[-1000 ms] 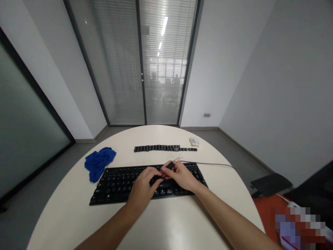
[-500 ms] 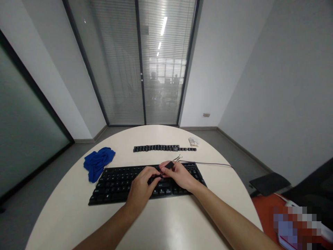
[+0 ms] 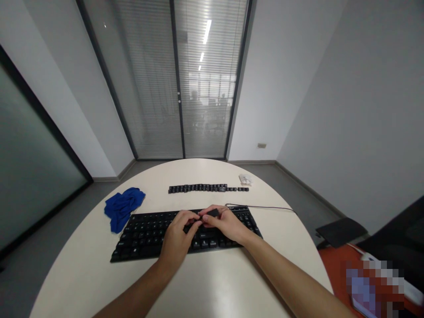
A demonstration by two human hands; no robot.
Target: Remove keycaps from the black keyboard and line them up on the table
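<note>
A black keyboard (image 3: 145,234) lies near the middle of the round table. Above its centre-right part my two hands meet. My right hand (image 3: 223,222) is closed on a small black object (image 3: 212,213), whose dark end shows between thumb and fingers. Thumb and forefinger of my left hand (image 3: 180,230) are pinched at the tips, next to the right fingertips; whatever they hold is too small to make out. Behind the keyboard, black keycaps (image 3: 195,188) stand in a long row.
A crumpled blue cloth (image 3: 123,207) lies at the left of the pale table (image 3: 198,287). At the back right is a small clear bag (image 3: 245,179). A thin cable (image 3: 271,207) runs right from the keyboard. A red seat (image 3: 334,265) is at the lower right.
The black object in my right hand has turned flatter, and the thin metal prongs above that hand no longer show. My left fingertips have moved up slightly, and the view has shifted a little.
</note>
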